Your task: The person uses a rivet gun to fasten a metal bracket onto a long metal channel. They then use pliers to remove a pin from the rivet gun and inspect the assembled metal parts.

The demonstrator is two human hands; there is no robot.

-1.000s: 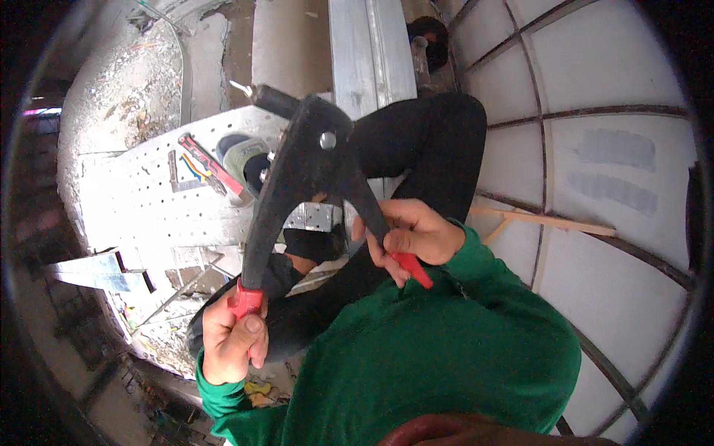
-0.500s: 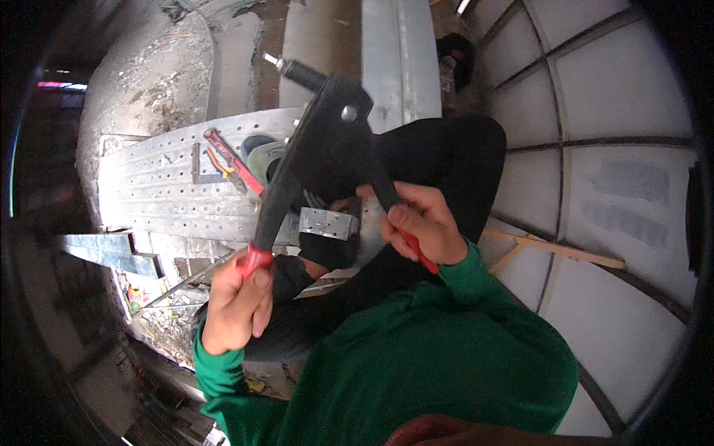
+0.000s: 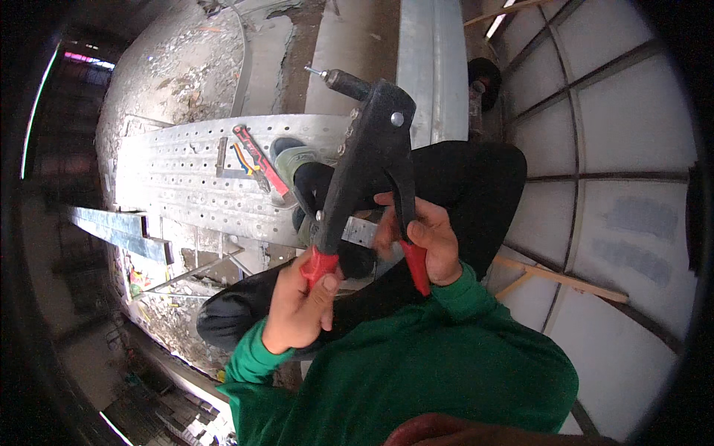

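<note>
A black hand riveter (image 3: 368,141) with red grips is held up in front of my lap, its nose tilted to the upper left. A thin silver rivet (image 3: 315,71) sticks out of the nose. My left hand (image 3: 301,301) is closed round the red grip of the left handle. On the other handle, just above its red end, lies my right hand (image 3: 433,241), thumb against the handle and fingers partly blurred behind it. The two handles stand apart. Behind the riveter, a small perforated metal piece (image 3: 360,232) shows near my leg, partly hidden by the right fingers.
A perforated metal plank (image 3: 186,171) lies ahead. On it are a red-and-black tool (image 3: 256,154), a plier-like tool with orange and blue handles (image 3: 244,160) and a small metal square (image 3: 222,156). White panels (image 3: 625,223) with dark seams stand at right, near a wooden strip (image 3: 561,279).
The view has shifted, and the riveter now stands more upright. My left hand has come nearer the right one, bringing the handles closer together. Both hands keep hold of it.
</note>
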